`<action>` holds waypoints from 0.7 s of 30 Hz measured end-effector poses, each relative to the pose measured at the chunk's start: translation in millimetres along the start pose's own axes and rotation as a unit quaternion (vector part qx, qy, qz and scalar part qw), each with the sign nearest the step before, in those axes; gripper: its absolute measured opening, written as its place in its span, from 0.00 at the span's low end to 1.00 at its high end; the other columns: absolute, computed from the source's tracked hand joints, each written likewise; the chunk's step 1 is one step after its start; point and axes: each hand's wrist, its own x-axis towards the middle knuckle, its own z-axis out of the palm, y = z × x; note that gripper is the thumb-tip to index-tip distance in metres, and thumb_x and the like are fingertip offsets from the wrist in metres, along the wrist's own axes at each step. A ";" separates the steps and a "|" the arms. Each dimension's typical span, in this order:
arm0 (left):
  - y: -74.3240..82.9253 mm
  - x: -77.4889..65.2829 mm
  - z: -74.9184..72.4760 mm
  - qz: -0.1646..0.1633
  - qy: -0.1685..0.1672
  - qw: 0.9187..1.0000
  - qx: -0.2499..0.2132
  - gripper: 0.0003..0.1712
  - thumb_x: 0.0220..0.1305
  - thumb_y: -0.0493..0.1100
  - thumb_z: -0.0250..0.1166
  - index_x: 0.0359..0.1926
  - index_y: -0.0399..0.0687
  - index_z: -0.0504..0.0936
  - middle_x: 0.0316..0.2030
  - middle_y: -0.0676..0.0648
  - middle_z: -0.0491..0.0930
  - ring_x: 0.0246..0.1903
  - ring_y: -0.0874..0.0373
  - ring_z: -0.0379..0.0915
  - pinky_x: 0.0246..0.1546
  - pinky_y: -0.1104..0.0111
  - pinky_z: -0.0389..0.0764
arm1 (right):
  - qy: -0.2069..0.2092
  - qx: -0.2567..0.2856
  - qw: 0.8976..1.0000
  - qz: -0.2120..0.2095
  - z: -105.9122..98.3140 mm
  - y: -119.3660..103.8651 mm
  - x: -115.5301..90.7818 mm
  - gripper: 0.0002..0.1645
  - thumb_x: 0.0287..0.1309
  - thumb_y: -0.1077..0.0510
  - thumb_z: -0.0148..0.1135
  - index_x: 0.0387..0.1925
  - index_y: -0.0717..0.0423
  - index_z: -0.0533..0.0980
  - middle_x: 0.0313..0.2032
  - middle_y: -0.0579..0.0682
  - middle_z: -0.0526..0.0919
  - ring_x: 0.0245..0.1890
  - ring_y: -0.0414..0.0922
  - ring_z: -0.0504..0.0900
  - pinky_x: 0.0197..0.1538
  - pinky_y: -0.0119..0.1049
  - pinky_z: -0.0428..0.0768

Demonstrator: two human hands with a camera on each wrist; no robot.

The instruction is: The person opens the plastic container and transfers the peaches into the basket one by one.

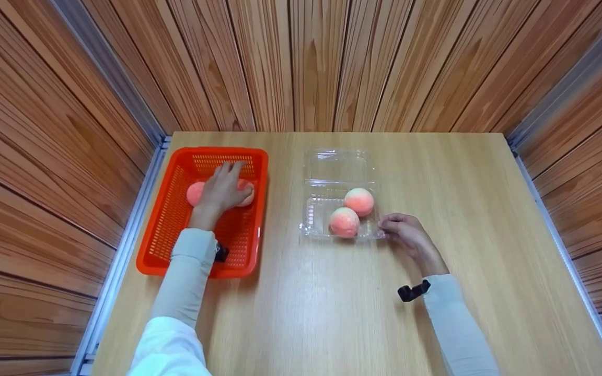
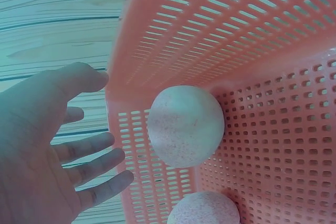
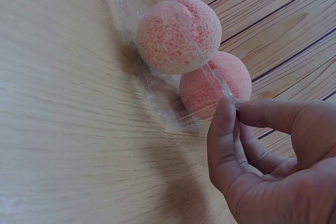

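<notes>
My left hand point(image 1: 221, 190) reaches over the orange basket point(image 1: 144, 261), its fingers spread with nothing held in the left wrist view. Two peaches lie in that basket: one peach point(image 1: 195, 193) shows left of the hand, and another peach point(image 1: 247, 192) is partly covered by it. Right of the basket, an open clear plastic clamshell box point(image 1: 317, 216) holds two peaches, a rear peach point(image 1: 359, 201) and a front peach point(image 1: 344, 222), touching or nearly so. My right hand point(image 1: 411, 235) pinches the box's front right rim between thumb and fingers, plain in the right wrist view.
The box's lid point(image 1: 337, 164) lies folded back toward the rear. Everything stands on a light wooden table point(image 1: 301, 308). Wood-plank walls point(image 1: 316, 68) enclose its back and sides, with metal rails along the left and right edges. A small black device point(image 1: 413, 291) is worn at the right wrist.
</notes>
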 end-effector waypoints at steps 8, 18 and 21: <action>4.7 0.6 -2.9 0.003 -0.004 1.000 0.006 0.44 0.73 0.51 0.65 0.83 0.49 0.58 0.79 0.34 0.60 0.74 0.36 0.61 0.76 0.39 0.67 | 0.000 0.006 1.000 0.000 1.4 -0.4 -0.4 0.18 0.74 0.65 0.60 0.59 0.73 0.75 0.38 0.49 0.87 0.39 0.41 0.87 0.47 0.32 0.87; 13.8 1.4 -6.6 0.002 -0.009 1.000 -0.004 0.45 0.74 0.53 0.65 0.84 0.51 0.57 0.82 0.36 0.56 0.79 0.35 0.55 0.79 0.38 0.61 | -0.001 0.005 1.000 0.001 1.0 0.0 0.6 0.17 0.74 0.65 0.60 0.58 0.72 0.76 0.36 0.46 0.85 0.40 0.42 0.86 0.47 0.32 0.87; 15.0 2.0 -6.5 0.004 -0.010 1.000 -0.007 0.44 0.74 0.53 0.65 0.84 0.51 0.57 0.82 0.36 0.56 0.79 0.35 0.54 0.79 0.37 0.60 | 0.002 0.004 1.000 0.003 1.3 -0.4 0.0 0.17 0.74 0.64 0.60 0.58 0.72 0.76 0.37 0.47 0.85 0.40 0.42 0.85 0.47 0.33 0.86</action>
